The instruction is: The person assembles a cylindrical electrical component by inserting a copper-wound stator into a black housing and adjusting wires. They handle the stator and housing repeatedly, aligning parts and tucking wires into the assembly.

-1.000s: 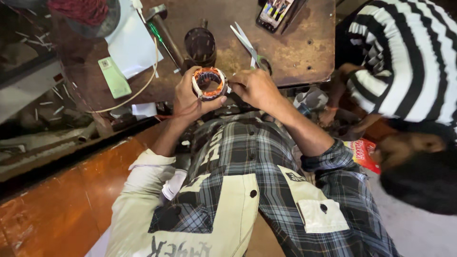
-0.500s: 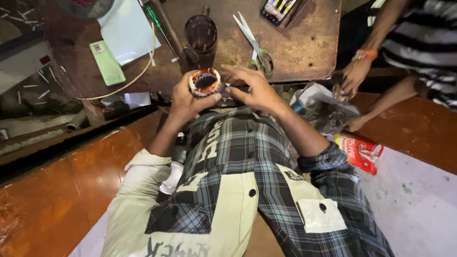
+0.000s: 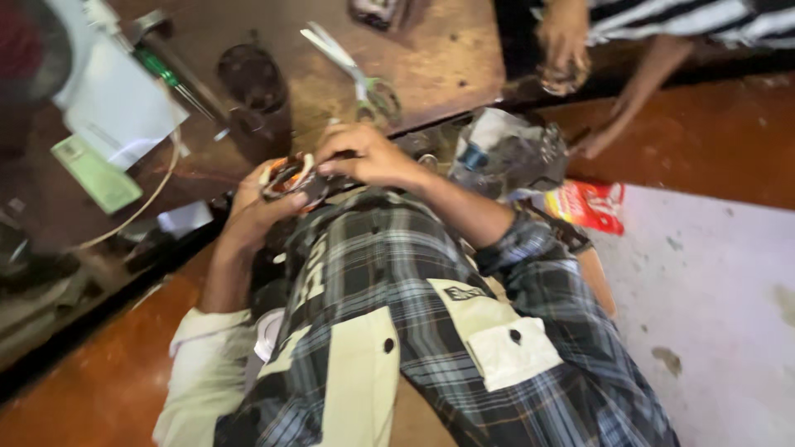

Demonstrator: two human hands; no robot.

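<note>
My left hand [image 3: 252, 207] cups a small round coil with copper-coloured windings and a white ring [image 3: 288, 175], held just above my lap at the edge of the low workbench [image 3: 431, 66]. My right hand [image 3: 364, 156] reaches over the coil from the right, its fingers pinching at the coil's upper edge. Both hands are closed on the same part. The picture is blurred, so the coil's fine detail is unclear. My plaid shirt fills the lower middle of the view.
On the bench lie scissors [image 3: 352, 70], a dark round cup [image 3: 252, 79], a green-handled screwdriver [image 3: 170, 74], white paper [image 3: 116, 108] and a green card [image 3: 95, 172]. Another person's hands [image 3: 563, 41] work at the upper right. A crumpled plastic bag [image 3: 509, 153] and red packet [image 3: 590, 204] lie on the floor.
The view has swung left and tilted, and is now blurred. My hands stay together on the coil, lower and closer to my lap. The other person's arm has drawn back towards the upper right.
</note>
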